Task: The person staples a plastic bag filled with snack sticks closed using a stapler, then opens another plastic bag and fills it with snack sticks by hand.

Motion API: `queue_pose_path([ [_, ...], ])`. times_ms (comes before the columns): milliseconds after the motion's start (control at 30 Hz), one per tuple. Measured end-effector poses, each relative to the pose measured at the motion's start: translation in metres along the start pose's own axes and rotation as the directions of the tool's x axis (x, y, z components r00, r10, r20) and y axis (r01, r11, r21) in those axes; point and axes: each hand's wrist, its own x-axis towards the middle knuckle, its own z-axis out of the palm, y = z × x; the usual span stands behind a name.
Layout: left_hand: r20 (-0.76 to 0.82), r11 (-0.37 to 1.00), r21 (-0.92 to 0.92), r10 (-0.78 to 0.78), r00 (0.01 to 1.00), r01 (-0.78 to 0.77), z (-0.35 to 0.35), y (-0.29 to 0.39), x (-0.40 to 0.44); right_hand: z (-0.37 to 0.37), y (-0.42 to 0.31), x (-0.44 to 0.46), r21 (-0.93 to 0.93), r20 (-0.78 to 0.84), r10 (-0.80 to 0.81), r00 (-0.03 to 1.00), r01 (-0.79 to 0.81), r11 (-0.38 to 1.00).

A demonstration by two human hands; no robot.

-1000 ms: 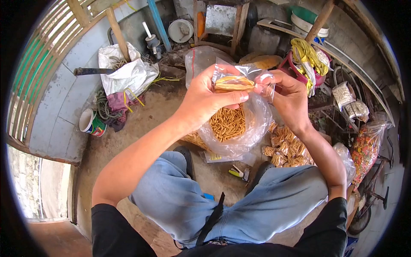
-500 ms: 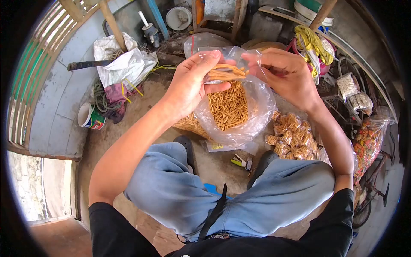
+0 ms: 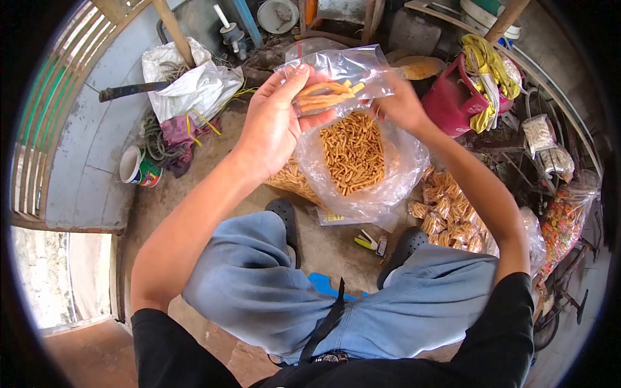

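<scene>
The right grip (image 3: 402, 107) has moved lower and now stands just beside the right edge of the small clear bag (image 3: 346, 68), while half a second ago its fingers were up at the bag's edge. The left grip (image 3: 268, 123) has stayed on the bag, pinching it with the thumb in front and other fingers behind. The few long sticks (image 3: 326, 101) lie inside, near the left thumb. I judge from this that the left grip now carries the bag mostly alone, and the right one is freer to work.

Some things are difficult to see. The right grip is blurred by motion, so I cannot tell if it is spread, pressed together or touching the plastic. The far edge of the large open bag (image 3: 409, 158), below both grips, is covered by them; its short brown pieces (image 3: 352, 155) show well. The right forearm hides part of the heap of packets (image 3: 453, 210), and the left forearm covers one end of another filled bag (image 3: 292, 180).
</scene>
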Motion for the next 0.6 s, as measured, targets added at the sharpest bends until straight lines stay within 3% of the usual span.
queue_pose_path([
  [67,-0.017,1.0,-0.006,-0.014,1.0,0.014,0.0,-0.001,0.001,0.006,0.056,0.012,-0.197,0.208,0.219,0.953,-0.178,0.964],
  [133,0.012,1.0,0.002,-0.013,1.0,0.013,0.001,-0.002,0.003,-0.001,0.142,0.026,-0.483,0.354,0.418,0.837,-0.219,0.848],
  [200,-0.007,1.0,0.013,-0.01,1.0,0.01,0.002,-0.003,0.004,0.005,0.195,0.028,-0.774,0.297,0.363,0.883,0.001,0.633],
  [233,0.001,1.0,0.021,-0.009,1.0,0.009,0.003,-0.003,0.005,0.009,0.227,0.03,-0.772,0.303,0.36,0.882,0.005,0.636],
  [300,-0.001,0.999,0.045,-0.01,1.0,0.01,0.005,-0.003,0.006,0.016,0.271,0.03,-0.868,-0.007,0.301,0.954,-0.155,0.472],
  [400,-0.036,0.998,0.056,-0.016,0.999,0.018,0.003,-0.004,0.007,0.021,0.292,0.024,-0.828,-0.087,0.304,0.949,-0.238,0.507],
  [533,-0.028,0.996,0.082,-0.017,0.999,0.019,0.0,-0.004,0.009,0.022,0.289,0.021,-0.836,-0.073,0.395,0.916,-0.272,0.476],
  [600,-0.011,0.996,0.092,-0.013,1.0,0.014,-0.001,-0.004,0.01,0.016,0.277,0.021,-0.855,0.056,0.357,0.932,-0.14,0.499],
])
